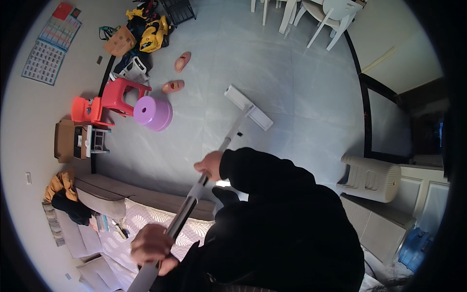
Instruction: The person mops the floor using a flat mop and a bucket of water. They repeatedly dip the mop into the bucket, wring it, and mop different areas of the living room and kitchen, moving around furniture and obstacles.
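A flat mop with a white rectangular head (259,117) rests on the grey tiled floor (251,65) ahead of me. Its metal pole (181,218) runs diagonally back towards my body. My right hand (211,166) is wrapped around the middle of the pole. Nearer the pole's upper end, my left hand (152,245) grips it too, slightly blurred. A small dark object (239,134) lies on the tiles just behind the mop head.
Left stand a purple stool (155,113), a red plastic stool (118,95) and pink slippers (182,62). A sofa (105,195) runs along the lower left. White chairs (337,14) stand far right; a beige ribbed plastic object (374,179) and blue water bottle (416,248) are at right.
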{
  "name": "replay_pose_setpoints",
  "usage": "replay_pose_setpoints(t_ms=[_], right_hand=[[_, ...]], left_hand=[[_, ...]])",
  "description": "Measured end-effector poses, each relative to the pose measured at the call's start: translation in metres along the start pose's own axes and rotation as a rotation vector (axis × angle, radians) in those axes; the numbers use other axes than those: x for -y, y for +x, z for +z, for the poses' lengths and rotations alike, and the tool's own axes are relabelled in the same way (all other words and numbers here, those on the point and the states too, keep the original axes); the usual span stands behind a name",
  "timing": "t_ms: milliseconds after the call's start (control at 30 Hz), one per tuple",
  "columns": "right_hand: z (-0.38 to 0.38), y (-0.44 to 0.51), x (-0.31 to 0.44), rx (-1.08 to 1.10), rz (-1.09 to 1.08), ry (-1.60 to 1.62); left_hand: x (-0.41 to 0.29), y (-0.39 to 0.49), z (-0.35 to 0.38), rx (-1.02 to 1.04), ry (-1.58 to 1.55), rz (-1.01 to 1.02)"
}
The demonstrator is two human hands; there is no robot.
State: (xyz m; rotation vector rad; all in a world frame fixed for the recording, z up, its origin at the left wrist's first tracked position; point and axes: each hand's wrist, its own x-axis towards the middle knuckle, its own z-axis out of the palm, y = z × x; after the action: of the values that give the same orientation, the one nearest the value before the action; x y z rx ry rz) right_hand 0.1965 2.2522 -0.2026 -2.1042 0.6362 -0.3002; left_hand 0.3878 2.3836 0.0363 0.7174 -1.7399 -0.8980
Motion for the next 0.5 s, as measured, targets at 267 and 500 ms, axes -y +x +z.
replay_pose_setpoints(t_ms=[267, 500], right_hand=[[0.01, -0.06, 0.044, -0.37, -0.188, 0.268], [-0.022, -0.041, -0.006, -0.341, -0.179, 0.119]], left_hand=[[-0.042, 0.055, 0.052, 0.039, -0.466, 0.197], [-0.014, 0.056, 0.089, -0.487, -0.031, 0.154]])
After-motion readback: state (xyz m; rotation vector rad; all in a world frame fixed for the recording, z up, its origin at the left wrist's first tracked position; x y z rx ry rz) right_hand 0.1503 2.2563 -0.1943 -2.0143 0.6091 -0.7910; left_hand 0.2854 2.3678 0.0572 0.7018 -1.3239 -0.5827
